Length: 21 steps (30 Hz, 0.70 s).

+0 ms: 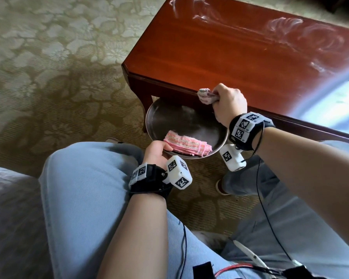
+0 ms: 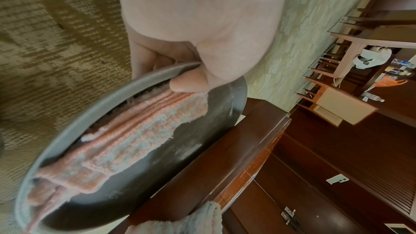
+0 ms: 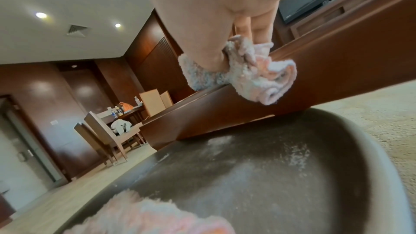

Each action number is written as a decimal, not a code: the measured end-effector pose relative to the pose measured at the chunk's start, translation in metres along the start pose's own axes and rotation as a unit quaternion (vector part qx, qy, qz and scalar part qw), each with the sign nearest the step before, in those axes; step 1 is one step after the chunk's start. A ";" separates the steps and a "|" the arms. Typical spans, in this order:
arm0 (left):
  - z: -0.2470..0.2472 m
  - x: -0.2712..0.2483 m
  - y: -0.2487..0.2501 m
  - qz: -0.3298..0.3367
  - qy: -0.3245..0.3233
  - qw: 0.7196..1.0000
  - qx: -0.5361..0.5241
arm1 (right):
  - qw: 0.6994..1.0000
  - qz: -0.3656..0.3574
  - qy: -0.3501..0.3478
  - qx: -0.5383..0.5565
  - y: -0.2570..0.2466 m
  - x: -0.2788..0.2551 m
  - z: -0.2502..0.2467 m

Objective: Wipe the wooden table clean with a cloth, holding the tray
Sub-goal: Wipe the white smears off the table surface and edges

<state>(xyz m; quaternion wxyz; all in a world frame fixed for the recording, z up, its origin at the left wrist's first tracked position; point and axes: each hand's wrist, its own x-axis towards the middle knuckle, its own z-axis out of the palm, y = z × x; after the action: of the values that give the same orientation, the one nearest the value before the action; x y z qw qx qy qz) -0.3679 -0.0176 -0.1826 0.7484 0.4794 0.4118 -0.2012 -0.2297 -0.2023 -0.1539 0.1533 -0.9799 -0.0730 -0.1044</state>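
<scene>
Counting the things gave two pink-and-white terry cloths, one round dark metal tray [image 1: 181, 117] and one reddish polished wooden tabletop [image 1: 240, 57]. The right hand [image 1: 229, 105] was fisted, knuckles up, its grip tight round a bunched cloth [image 1: 206, 95] pressed against the tabletop's near edge. The left hand [image 1: 156, 152] held the tray by its near rim, just below that edge, thumb over the lip beside the folded cloth [image 1: 186, 146] lying in it. White smears streaked the far tabletop, seen only from the head. The right wrist view alone showed pale powder [image 3: 292, 154] dusting the tray's floor; the left wrist view showed the thumb [image 2: 189, 82] touching the folded cloth.
</scene>
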 end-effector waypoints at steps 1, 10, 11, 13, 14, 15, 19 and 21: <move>0.000 0.002 0.001 0.006 0.002 1.000 0.013 | 1.000 -0.009 -0.002 -0.009 -0.001 -0.001 0.001; -0.004 0.009 -0.002 -0.003 -0.003 1.000 -0.022 | 0.997 -0.052 -0.011 -0.050 -0.011 0.003 0.012; -0.005 0.012 -0.003 -0.006 0.001 1.000 -0.029 | 0.997 -0.057 -0.012 -0.049 -0.014 0.004 0.015; -0.008 0.017 -0.004 -0.020 -0.005 0.999 -0.035 | 0.996 -0.065 -0.015 -0.051 -0.021 0.007 0.021; -0.008 0.017 -0.003 -0.028 -0.008 0.999 -0.037 | 0.996 -0.067 -0.014 -0.050 -0.024 0.008 0.024; -0.008 0.013 -0.003 -0.034 -0.014 0.998 -0.041 | 0.996 -0.069 -0.011 -0.048 -0.028 0.010 0.026; -0.008 0.010 -0.001 -0.025 -0.019 0.998 -0.048 | 0.996 -0.080 -0.011 -0.044 -0.036 0.018 0.031; -0.008 0.011 0.000 -0.023 -0.022 0.998 -0.054 | 0.995 -0.085 -0.014 -0.042 -0.041 0.021 0.032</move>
<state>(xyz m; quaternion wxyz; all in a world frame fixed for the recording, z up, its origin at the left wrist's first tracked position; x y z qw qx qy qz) -0.3652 -0.0101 -0.1932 0.7774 0.4242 0.4162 -0.2061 -0.2103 -0.1517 -0.1673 0.1014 -0.9771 -0.1540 -0.1059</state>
